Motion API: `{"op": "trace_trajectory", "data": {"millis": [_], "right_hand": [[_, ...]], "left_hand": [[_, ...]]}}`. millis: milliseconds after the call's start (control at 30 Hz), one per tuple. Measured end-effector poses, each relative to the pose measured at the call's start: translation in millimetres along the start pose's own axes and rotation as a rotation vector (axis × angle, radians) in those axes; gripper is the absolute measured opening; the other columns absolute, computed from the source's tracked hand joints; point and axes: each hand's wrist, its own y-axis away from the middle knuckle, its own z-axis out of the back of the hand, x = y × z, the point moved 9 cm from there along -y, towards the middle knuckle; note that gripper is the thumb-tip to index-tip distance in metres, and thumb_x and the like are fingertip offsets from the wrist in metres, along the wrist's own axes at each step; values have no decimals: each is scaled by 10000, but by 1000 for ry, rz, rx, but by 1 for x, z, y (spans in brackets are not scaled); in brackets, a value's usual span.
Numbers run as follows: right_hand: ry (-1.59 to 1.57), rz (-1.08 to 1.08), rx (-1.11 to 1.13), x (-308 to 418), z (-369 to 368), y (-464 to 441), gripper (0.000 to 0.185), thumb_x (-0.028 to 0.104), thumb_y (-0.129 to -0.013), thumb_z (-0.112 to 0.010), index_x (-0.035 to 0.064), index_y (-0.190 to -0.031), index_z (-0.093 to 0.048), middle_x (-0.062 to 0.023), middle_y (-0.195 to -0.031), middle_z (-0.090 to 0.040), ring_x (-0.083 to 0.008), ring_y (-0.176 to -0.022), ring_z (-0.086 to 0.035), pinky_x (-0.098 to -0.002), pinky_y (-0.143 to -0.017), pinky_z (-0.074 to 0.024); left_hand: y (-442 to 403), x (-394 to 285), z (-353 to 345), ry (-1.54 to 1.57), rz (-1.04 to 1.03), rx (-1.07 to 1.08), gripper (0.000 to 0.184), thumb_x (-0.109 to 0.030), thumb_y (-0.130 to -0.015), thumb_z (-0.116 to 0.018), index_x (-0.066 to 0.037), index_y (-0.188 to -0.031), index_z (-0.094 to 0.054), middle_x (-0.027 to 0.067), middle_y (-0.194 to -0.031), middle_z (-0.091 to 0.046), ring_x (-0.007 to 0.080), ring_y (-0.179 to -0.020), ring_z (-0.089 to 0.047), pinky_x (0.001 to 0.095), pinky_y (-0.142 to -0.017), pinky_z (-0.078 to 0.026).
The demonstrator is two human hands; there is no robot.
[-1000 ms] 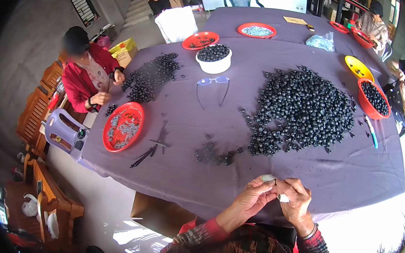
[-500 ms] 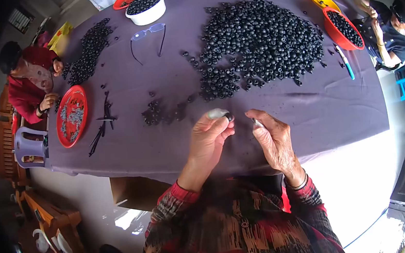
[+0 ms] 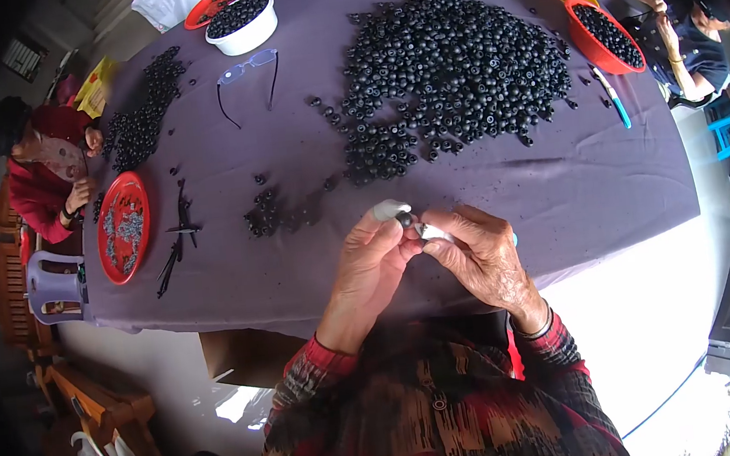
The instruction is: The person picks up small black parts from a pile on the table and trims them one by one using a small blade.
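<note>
Near the front edge of the table, my left hand [image 3: 373, 249] pinches a small round black piece [image 3: 405, 219] between thumb and forefinger. A white covering wraps one of its fingertips. My right hand [image 3: 482, 252] is closed close against the left, its fingertips at the black piece. It grips a small tool [image 3: 434, 234] with a white front part; a bit of blue shows behind the hand, and the rest is hidden. Beyond my hands lies a large pile of similar black pieces [image 3: 455, 70], some showing a pale ring or hole. A smaller cluster [image 3: 264, 213] lies to the left.
Purple cloth [image 3: 228, 171] covers the table. On it are eyeglasses [image 3: 246, 68], a white bowl [image 3: 243, 37] and red bowl [image 3: 606, 42] of black pieces, a red plate [image 3: 124, 229], black scissors-like tools [image 3: 177, 237] and a white-and-blue tool [image 3: 612, 99]. People sit at both sides.
My right hand has moved left to meet the left hand, and its tool now reaches the black piece. The left hand still pinches that piece. The whole view has shifted slightly.
</note>
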Motion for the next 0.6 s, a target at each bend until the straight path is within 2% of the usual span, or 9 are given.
{"op": "trace_trajectory", "data": {"millis": [133, 600], "right_hand": [[59, 98, -21, 6, 3, 3, 300, 204, -843, -730, 51, -1094, -670, -104, -799, -659, -269, -651, -611, -363, -585, -494], [40, 81, -6, 6, 24, 18, 275, 211, -841, -727, 70, -1073, -683, -96, -777, -656, -274, -657, -614, -366, -575, -490]], "left_hand": [[2, 3, -5, -6, -11, 26, 149, -97, -950, -594, -90, -1076, -673, 20, -976, -663, 123, -909, -621, 308, -818, -517], [8, 23, -20, -35, 12, 40, 175, -93, -954, -586, -71, -1105, -671, 35, -984, -663, 137, -902, -613, 325, -801, -506]]}}
